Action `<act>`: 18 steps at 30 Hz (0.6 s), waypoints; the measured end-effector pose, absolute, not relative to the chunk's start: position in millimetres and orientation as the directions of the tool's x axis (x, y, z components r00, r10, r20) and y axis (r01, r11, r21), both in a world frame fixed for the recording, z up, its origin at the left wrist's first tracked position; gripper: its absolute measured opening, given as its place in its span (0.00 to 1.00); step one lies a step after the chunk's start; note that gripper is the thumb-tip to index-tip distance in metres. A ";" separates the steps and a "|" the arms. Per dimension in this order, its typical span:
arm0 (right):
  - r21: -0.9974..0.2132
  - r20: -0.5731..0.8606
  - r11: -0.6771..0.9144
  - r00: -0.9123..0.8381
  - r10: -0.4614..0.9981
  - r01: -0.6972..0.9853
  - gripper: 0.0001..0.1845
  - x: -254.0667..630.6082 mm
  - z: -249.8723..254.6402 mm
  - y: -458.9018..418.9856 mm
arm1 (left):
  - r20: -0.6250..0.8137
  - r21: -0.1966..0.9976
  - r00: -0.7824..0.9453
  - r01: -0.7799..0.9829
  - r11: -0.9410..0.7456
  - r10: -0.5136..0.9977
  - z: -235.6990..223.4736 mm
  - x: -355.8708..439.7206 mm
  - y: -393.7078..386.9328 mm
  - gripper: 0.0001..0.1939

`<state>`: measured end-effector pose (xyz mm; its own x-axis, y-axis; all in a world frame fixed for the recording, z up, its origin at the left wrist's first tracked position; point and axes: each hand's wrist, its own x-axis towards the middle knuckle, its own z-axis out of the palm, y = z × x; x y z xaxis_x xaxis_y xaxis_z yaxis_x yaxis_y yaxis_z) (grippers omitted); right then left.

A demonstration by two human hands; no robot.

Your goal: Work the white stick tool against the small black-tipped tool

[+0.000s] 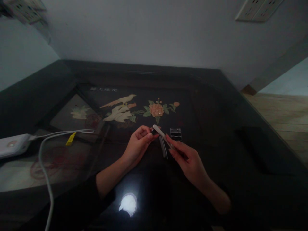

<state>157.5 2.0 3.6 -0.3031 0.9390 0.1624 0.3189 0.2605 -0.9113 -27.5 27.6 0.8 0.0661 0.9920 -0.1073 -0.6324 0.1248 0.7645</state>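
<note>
My left hand [141, 139] is closed in a pinch on a small black piece [154, 131], which touches or nearly touches the tip of a slim, pale, round-ended strip [159, 131]. The strip is gripped near its lower end by the fingers of my right hand [186, 155]. Its exact kind does not show. Under the strip, a narrow grey shape [163, 147] appears at the tabletop; I cannot tell whether it is a second strip or a reflection. Just beyond my right hand lies a small black case with shiny edges [175, 133].
The glossy dark table [207, 106] has a bird-and-flower picture [120, 112]. At left, a white box-shaped device [14, 145] has a white cable [43, 160] with a yellow tag [71, 139]. A dark flat object [264, 150] lies at right. Wall sockets [258, 9] are above.
</note>
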 end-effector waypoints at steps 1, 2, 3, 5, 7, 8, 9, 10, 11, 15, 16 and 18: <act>-0.911 0.159 0.261 -0.313 0.937 0.320 0.22 157.4 4.4 1.5 | -0.104 0.767 0.069 -0.629 0.124 0.992 1.0 -27.6 27.4 0.15; -0.913 0.155 0.259 -0.320 0.935 0.316 0.22 157.2 5.3 1.0 | -0.102 0.770 0.069 -0.626 0.122 0.992 1.2 -27.6 27.2 0.15; -0.917 0.151 0.255 -0.325 0.934 0.306 0.22 156.9 6.4 0.5 | -0.101 0.774 0.067 -0.622 0.120 0.993 1.3 -27.8 27.0 0.15; -0.928 0.154 0.252 -0.336 0.929 0.274 0.22 156.2 8.8 -0.3 | -0.099 0.781 0.064 -0.613 0.118 0.993 0.9 -28.3 26.9 0.15; -0.939 0.152 0.246 -0.350 0.924 0.241 0.21 155.5 11.6 -1.1 | -0.095 0.784 0.066 -0.610 0.115 0.993 -0.2 -28.9 27.0 0.15; -0.945 0.145 0.236 -0.357 0.923 0.227 0.21 155.2 13.0 -1.4 | -0.093 0.783 0.066 -0.611 0.114 0.994 -0.8 -29.2 27.1 0.16; -0.951 0.132 0.220 -0.361 0.923 0.215 0.21 155.0 14.4 -1.7 | -0.090 0.782 0.066 -0.614 0.112 0.994 -1.5 -29.5 27.2 0.16; -0.960 0.108 0.193 -0.364 0.925 0.205 0.21 154.8 15.6 -1.9 | -0.087 0.780 0.066 -0.616 0.109 0.994 -2.1 -29.6 27.3 0.16; -0.968 0.079 0.159 -0.367 0.927 0.194 0.21 154.6 16.6 -2.2 | -0.086 0.779 0.065 -0.617 0.107 0.994 -2.5 -29.7 27.3 0.16; -0.990 -0.026 0.029 -0.373 0.927 0.141 0.22 154.0 17.5 -3.2 | -0.087 0.782 0.062 -0.614 0.107 0.994 -4.0 -29.9 27.3 0.16; -0.992 -0.031 0.016 -0.374 0.927 0.122 0.22 153.9 17.1 -3.4 | -0.085 0.781 0.063 -0.615 0.106 0.994 -4.4 -30.0 27.4 0.16; -0.995 -0.031 0.006 -0.379 0.925 0.096 0.21 153.9 15.8 -3.5 | -0.082 0.777 0.067 -0.620 0.106 0.994 -5.3 -30.3 27.4 0.16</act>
